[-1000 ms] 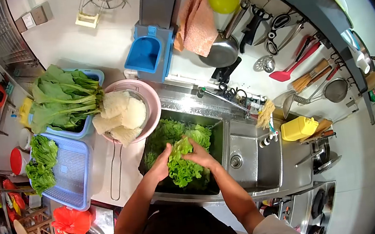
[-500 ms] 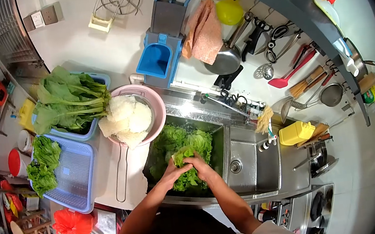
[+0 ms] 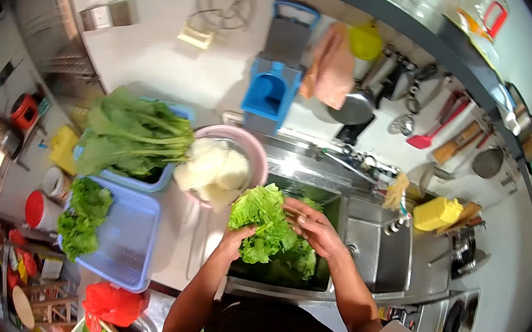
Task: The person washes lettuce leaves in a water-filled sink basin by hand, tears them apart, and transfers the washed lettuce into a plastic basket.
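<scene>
A bunch of green lettuce (image 3: 261, 223) is held up over the left sink basin (image 3: 334, 214). My left hand (image 3: 238, 240) is closed on its lower left side, with the fingers partly hidden by the leaves. At the bunch's right edge is my right hand (image 3: 314, 228), its fingers spread and slightly bent; whether the fingertips touch the leaves I cannot tell. More lettuce (image 3: 304, 258) lies in the basin below. Left of the sink, a blue-purple basket (image 3: 128, 234) has some lettuce leaves (image 3: 83, 220) at its left end.
Behind the basket, long leafy greens (image 3: 133, 129) fill a blue tub. Beside them a pink bowl (image 3: 254, 154) holds pale white pieces (image 3: 213, 169). The right basin (image 3: 384, 244) has a yellow jug (image 3: 437, 213) behind it. Utensils hang on the wall; a red bag (image 3: 113, 305) sits lower left.
Both hands have risen with a bunch of lettuce, from down in the left basin to above it. My right hand's fingers have spread apart from my left hand. The camera view has shifted.
</scene>
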The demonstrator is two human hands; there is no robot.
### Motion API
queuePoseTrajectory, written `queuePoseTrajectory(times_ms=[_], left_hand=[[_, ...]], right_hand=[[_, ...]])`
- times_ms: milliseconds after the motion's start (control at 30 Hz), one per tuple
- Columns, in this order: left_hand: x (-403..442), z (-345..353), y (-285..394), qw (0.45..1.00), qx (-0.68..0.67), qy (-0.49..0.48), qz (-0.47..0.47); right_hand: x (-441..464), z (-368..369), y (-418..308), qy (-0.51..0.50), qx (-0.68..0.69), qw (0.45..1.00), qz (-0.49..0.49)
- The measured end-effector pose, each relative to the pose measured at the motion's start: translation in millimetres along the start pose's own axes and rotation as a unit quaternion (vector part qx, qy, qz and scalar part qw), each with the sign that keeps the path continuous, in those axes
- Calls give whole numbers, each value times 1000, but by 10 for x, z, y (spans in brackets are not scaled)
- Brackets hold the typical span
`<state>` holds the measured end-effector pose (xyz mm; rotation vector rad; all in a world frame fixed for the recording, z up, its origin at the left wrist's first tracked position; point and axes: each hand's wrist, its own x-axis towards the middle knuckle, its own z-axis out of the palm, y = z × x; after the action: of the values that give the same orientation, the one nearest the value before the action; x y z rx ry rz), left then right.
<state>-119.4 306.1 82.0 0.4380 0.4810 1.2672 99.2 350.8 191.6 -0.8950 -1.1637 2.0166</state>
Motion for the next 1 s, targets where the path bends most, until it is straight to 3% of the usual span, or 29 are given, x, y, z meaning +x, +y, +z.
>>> queuePoseTrajectory(times_ms=[100, 167, 300, 367, 400, 433, 467, 500, 600, 733, 800, 900, 933, 1000], left_hand=[[-292, -278, 454, 999, -24, 21, 23], [-577, -613, 804, 996, -2, 93, 11], [-1277, -926, 1817, 981, 134, 125, 61], [-1608, -989, 2370, 934, 315, 153, 76], [-1783, -1064, 2608, 883, 419, 197, 76], [-1926, -937, 2852, 838, 477, 266, 14], [-2013, -1108, 3051, 835, 496, 238, 7], [-2103, -1113, 3230, 733, 616, 287, -34], [-2138, -1352, 3647, 639, 743, 162, -114], [-2025, -1588, 3703, 428, 853, 104, -278], [-1915, -1652, 3546, 298, 874, 90, -373], [-2033, -2236, 3136, 169, 935, 51, -307], [-2074, -2336, 3003, 117, 937, 64, -322], [-2360, -3088, 2689, 47, 961, 96, -255]], right_hand=[[109, 271, 76, -30, -1, 999, 15], [180, 306, 217, -34, -27, 999, 14], [170, 320, 372, 3, -55, 997, 49], [173, 216, 516, 24, -57, 995, 72], [166, 179, 583, 38, -58, 994, 84], [150, 165, 626, 49, -62, 993, 91], [137, 156, 663, 60, -65, 991, 97], [132, 152, 701, 71, -69, 990, 102], [119, 89, 862, 94, -83, 985, 121], [133, 57, 1048, 111, -92, 979, 142], [131, 50, 1102, 116, -111, 977, 139], [91, 1, 1209, 121, -117, 976, 142], [69, -27, 1238, 122, -117, 975, 143], [14, -79, 1281, 125, -122, 973, 153]])
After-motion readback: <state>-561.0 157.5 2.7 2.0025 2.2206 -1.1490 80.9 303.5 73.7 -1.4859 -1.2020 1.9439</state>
